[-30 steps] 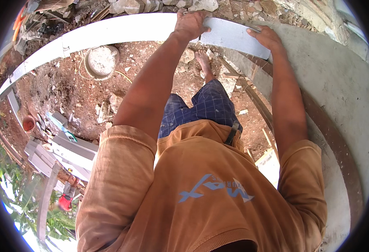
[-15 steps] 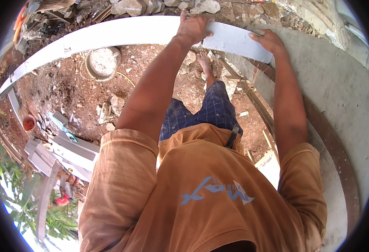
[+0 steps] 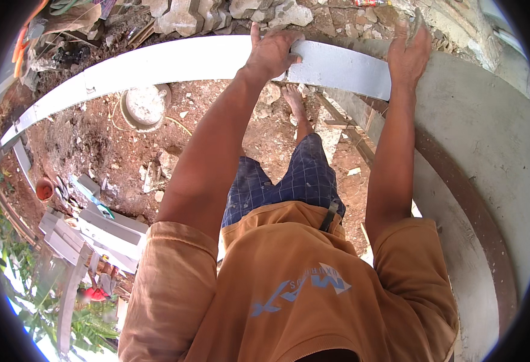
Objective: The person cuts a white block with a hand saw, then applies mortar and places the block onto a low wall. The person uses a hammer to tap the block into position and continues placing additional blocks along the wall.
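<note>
Gripping white plank [image 3: 337, 69] overhead: left hand [image 3: 272, 53] curled over top edge, right hand [image 3: 408, 51] fingers wrapped at end by wall [image 3: 488, 133]. Risk: slip, long unsupported left span sagging, dropping onto rubble [image 3: 156, 163].

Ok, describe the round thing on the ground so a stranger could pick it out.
Start at the long white board that the left hand grips. Just below its middle, on red-brown dirt, sits a round shallow basin. It is the only circular, pale cement-crusted thing among angular rubble.
</note>
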### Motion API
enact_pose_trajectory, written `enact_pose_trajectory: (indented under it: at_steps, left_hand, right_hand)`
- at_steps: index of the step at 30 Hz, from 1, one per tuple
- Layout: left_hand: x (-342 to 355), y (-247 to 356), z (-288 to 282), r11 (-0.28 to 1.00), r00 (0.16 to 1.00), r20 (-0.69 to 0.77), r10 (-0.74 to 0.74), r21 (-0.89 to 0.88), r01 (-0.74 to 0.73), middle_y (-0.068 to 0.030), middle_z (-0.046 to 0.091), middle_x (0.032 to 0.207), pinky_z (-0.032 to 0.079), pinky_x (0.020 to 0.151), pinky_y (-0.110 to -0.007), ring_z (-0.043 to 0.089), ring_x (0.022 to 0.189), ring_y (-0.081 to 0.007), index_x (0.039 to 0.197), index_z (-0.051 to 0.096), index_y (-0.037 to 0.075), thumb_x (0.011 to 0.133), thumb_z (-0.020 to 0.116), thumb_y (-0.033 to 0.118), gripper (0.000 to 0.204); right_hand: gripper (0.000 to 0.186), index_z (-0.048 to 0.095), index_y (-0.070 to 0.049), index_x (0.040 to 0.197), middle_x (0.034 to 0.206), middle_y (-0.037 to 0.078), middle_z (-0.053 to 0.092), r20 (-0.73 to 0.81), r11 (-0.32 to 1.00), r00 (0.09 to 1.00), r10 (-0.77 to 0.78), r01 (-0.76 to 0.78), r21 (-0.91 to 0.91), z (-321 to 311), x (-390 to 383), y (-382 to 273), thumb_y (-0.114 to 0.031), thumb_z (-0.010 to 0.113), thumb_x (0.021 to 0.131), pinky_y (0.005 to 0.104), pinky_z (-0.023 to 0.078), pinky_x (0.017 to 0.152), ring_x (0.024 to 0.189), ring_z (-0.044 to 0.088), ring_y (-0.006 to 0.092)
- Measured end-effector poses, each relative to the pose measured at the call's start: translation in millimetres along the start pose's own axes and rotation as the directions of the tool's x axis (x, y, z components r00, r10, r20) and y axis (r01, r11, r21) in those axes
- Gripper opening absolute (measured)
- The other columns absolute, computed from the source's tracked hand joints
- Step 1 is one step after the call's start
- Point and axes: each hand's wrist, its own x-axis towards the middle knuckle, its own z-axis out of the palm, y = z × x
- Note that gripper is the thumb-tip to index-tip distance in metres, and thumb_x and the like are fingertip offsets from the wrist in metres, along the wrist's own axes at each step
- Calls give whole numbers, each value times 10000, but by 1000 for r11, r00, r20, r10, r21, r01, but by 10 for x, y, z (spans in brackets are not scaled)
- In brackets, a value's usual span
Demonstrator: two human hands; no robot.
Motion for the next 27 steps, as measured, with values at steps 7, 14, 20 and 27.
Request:
enact_pose_trajectory:
  at_steps: [7,14,20,27]
  left_hand:
    - [-13,-5,84,1000,998,-67,18,17,-17,-38,580,1361,42,1214,-664,421,1423,-217,1430,519,265,936,676,388,533]
    - [15,49,-49,999,994,98,-43,9,42,5,503,1513,11,1235,-632,291,1507,-196,1502,449,254,943,669,378,614]
    - [-122,-84,54,991,972,-209,106,-56,-120,-66,385,1583,99,1234,-623,283,1508,-251,1485,468,217,901,700,412,658]
    - [-521,-154,-121,999,941,-336,32,8,-32,-165,235,1640,106,1225,-612,159,1544,-339,1583,284,219,891,659,564,859]
  right_hand:
    - [725,449,-112,1502,1464,193,493,184,923,971,150,-71,-377,594,-572,58,-630,357,1004,569,124,1228,1425,380,377]
    - [652,538,-138,1439,1418,128,555,146,903,981,127,-54,-425,582,-623,27,-600,379,1008,576,127,1214,1387,430,321]
    - [610,632,-128,1344,1346,117,623,357,864,891,281,-73,-498,604,-655,24,-582,402,1010,593,187,1170,1318,503,315]
    - [635,613,-38,1330,1362,223,588,387,936,906,170,-26,-352,482,-588,375,-560,489,990,510,211,1187,1331,479,373]
